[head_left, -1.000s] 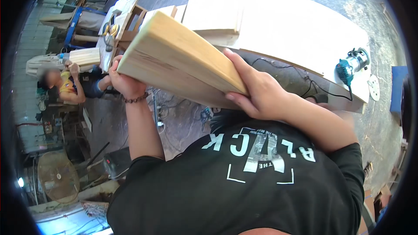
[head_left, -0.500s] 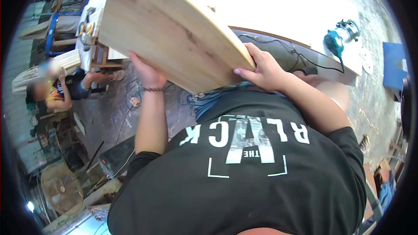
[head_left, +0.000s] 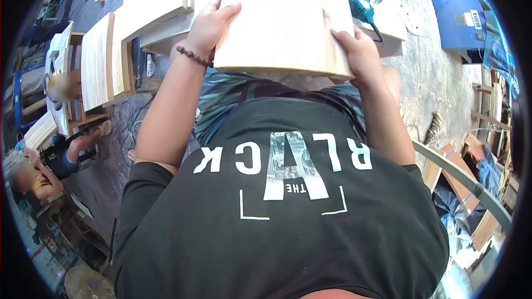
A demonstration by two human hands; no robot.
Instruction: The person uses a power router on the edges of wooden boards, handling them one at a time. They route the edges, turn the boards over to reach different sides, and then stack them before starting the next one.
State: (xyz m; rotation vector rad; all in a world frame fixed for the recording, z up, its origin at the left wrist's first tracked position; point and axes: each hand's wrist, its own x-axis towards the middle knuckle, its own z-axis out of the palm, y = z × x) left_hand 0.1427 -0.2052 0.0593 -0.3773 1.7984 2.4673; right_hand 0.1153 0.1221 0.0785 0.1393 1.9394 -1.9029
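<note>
A broad pale wooden board [head_left: 277, 36] lies roughly level in front of my waist, its near edge facing me and its upper face washed out by glare. My left hand [head_left: 206, 32] grips its left side, thumb on top and the other fingers partly hidden beneath. On the opposite side, my right hand [head_left: 360, 55] holds the right edge with the thumb over the top. A teal and black handheld router [head_left: 367, 1] stands just beyond the board's right corner, on a pale work surface.
More wooden panels [head_left: 98, 63] stand at the left. A blue machine or case [head_left: 451, 22] is on the floor at right. Wood offcuts and plastic sheeting [head_left: 438, 218] lie lower right. Another person [head_left: 50, 171] sits at far left.
The board has gone from tilted, with its underside showing, to nearly flat with its top face up. Both hands still hold it, now at its left and right sides. My view has turned.
</note>
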